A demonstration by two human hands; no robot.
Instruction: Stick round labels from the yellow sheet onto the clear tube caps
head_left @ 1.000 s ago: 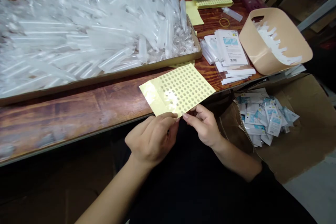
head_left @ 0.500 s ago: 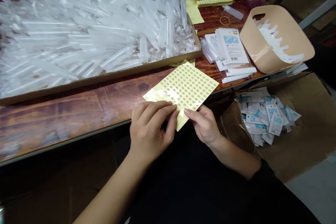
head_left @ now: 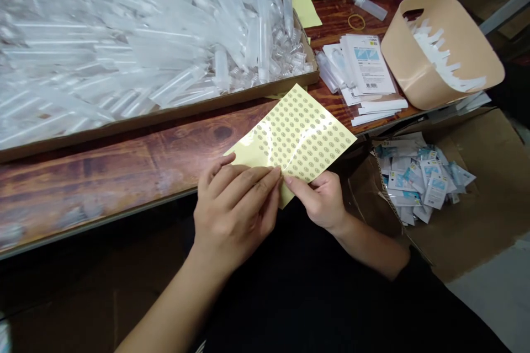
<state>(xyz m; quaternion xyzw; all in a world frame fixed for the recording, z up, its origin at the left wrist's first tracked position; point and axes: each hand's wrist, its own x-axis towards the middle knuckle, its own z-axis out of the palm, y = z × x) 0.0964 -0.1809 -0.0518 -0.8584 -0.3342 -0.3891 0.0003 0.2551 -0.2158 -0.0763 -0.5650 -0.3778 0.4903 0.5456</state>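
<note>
A pale yellow sticker sheet (head_left: 302, 132) printed with rows of small dark ovals lies tilted between my hands, over the table's front edge. My right hand (head_left: 321, 198) grips its lower right edge, thumb on top and fingers underneath. At the sheet's lower left, my left hand (head_left: 236, 209) has its fingers bunched, with index finger and thumb pinched at the printed side close to the right thumb. Those fingers cover part of the sheet, and whether a single sticker is between them cannot be made out. Light glares in curved lines across the sheet.
A shallow cardboard tray (head_left: 165, 105) heaped with clear plastic tubes fills the table's left. Printed packages (head_left: 368, 66) lie right of it, beside a beige bin (head_left: 447, 38) of white strips. Below right stands a cardboard box (head_left: 476, 204) with bagged packets (head_left: 434, 187).
The sheet has turned slightly and shifted right and up, with its glare now in different places. My left hand has moved a little left, its fingers straighter. My right hand keeps its grip.
</note>
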